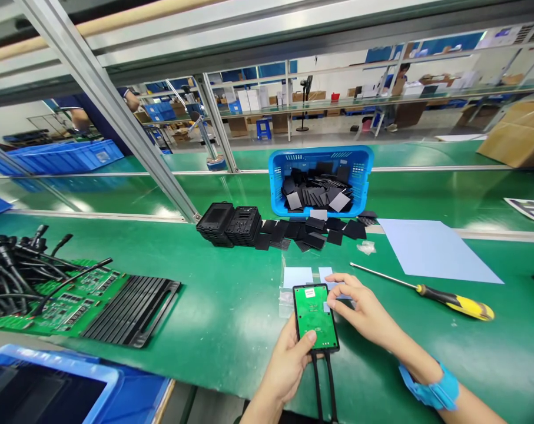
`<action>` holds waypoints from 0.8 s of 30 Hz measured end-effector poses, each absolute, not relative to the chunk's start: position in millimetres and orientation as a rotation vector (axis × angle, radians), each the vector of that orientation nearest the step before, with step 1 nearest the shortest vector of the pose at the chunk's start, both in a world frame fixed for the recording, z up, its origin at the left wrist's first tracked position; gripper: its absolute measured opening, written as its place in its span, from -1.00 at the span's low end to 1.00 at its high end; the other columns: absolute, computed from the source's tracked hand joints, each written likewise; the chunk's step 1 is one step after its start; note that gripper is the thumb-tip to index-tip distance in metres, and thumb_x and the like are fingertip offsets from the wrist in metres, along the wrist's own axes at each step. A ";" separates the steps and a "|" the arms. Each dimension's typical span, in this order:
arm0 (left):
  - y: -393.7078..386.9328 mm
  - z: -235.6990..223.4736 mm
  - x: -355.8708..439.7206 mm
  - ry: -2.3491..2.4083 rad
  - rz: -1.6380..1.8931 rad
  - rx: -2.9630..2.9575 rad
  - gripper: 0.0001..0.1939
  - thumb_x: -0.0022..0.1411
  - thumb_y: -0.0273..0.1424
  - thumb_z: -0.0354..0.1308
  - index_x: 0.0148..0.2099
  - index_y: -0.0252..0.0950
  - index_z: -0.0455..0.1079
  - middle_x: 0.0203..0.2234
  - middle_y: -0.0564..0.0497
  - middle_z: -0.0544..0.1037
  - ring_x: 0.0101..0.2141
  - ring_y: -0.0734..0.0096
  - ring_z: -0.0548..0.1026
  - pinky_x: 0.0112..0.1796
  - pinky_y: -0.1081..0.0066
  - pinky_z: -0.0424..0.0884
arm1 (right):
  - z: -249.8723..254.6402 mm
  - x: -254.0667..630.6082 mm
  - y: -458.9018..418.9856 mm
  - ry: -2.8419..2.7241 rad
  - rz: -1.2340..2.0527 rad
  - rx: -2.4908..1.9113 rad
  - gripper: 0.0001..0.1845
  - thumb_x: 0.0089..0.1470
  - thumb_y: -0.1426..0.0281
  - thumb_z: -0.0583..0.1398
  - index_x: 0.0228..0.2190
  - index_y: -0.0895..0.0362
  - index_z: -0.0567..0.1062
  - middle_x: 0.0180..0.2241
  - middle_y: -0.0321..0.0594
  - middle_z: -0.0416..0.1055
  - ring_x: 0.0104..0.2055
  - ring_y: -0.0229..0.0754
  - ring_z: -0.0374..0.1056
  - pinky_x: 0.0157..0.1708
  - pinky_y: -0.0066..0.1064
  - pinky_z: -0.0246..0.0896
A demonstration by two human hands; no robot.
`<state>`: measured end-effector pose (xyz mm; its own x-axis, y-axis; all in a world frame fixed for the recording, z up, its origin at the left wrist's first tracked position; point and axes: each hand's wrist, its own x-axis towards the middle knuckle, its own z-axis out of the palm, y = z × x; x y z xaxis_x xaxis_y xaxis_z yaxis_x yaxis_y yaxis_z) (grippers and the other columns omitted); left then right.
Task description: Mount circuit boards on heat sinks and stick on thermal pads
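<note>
Nearest the camera, two bare forearms (410,353), the right ringed by a bright-blue band (431,386), reach to a rectangular green circuit board (316,321) in a black frame (336,340): the left hand (288,356) grasps its lower left, thumb (309,338) on its face, while the right hand (366,309) curls its fingers (350,287) at the board's right edge beside a small pale-blue pad (326,307); whether it pinches that pad cannot be told. Smooth green tabletop (226,306) stretches left of the board to a black finned plate (128,307); right of the board lies a yellow-and-black screwdriver (454,301).
</note>
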<state>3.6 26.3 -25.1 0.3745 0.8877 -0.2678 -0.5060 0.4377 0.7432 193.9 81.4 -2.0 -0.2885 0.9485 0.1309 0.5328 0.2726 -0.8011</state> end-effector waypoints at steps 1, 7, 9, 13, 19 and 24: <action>26.1 -25.2 3.6 0.726 0.967 0.613 -0.38 0.21 -0.35 0.24 0.28 -0.12 0.18 -0.03 -0.13 0.54 -0.13 0.16 0.52 -0.13 0.24 0.43 | -1.8 193.4 81.3 -1.924 0.863 -1.330 -0.80 0.16 0.27 0.12 -0.44 0.05 0.47 0.02 -0.13 0.31 0.08 0.04 0.21 0.05 -0.03 0.08; 25.9 -22.9 3.3 0.732 0.972 0.606 -0.48 0.20 -0.36 0.25 0.21 -0.17 0.29 -0.04 -0.14 0.54 -0.13 0.16 0.53 -0.14 0.24 0.44 | -3.4 192.8 81.9 -1.916 0.858 -1.319 -0.81 0.17 0.29 0.12 -0.43 0.05 0.47 0.01 -0.11 0.32 0.07 0.05 0.22 0.03 -0.01 0.11; 26.0 -22.0 3.2 0.732 0.974 0.600 -0.49 0.20 -0.36 0.25 0.19 -0.18 0.31 -0.05 -0.14 0.55 -0.14 0.15 0.53 -0.14 0.23 0.44 | -3.4 192.9 81.8 -1.922 0.845 -1.311 -0.83 0.16 0.31 0.13 -0.43 0.05 0.46 0.01 -0.11 0.32 0.06 0.05 0.23 0.03 -0.01 0.11; 26.1 -22.4 3.1 0.729 0.976 0.596 -0.50 0.20 -0.36 0.25 0.18 -0.18 0.32 -0.05 -0.14 0.55 -0.13 0.16 0.53 -0.14 0.24 0.44 | -2.2 189.0 79.0 -1.926 0.757 -1.306 -0.86 0.12 0.35 0.14 -0.46 0.05 0.45 -0.05 -0.13 0.34 0.01 0.03 0.25 -0.01 -0.05 0.15; 26.0 -23.1 2.1 0.751 0.973 0.581 -0.52 0.20 -0.38 0.26 0.17 -0.18 0.34 -0.05 -0.12 0.56 -0.13 0.18 0.53 -0.18 0.30 0.43 | -9.1 184.0 82.2 -1.753 0.812 -1.306 -0.93 0.06 0.33 0.15 -0.37 0.06 0.35 -0.27 -0.19 0.39 -0.20 -0.09 0.34 -0.19 -0.25 0.28; 26.7 -22.9 -1.8 0.800 1.004 0.499 -0.57 0.20 -0.38 0.26 0.12 -0.24 0.38 -0.10 -0.15 0.59 -0.22 0.24 0.56 -0.24 0.32 0.43 | -14.5 219.1 99.9 -1.714 0.825 -1.460 -0.72 0.22 0.22 -0.03 -0.28 0.10 0.40 -0.45 -0.25 0.42 -0.45 -0.17 0.36 -0.45 -0.37 0.29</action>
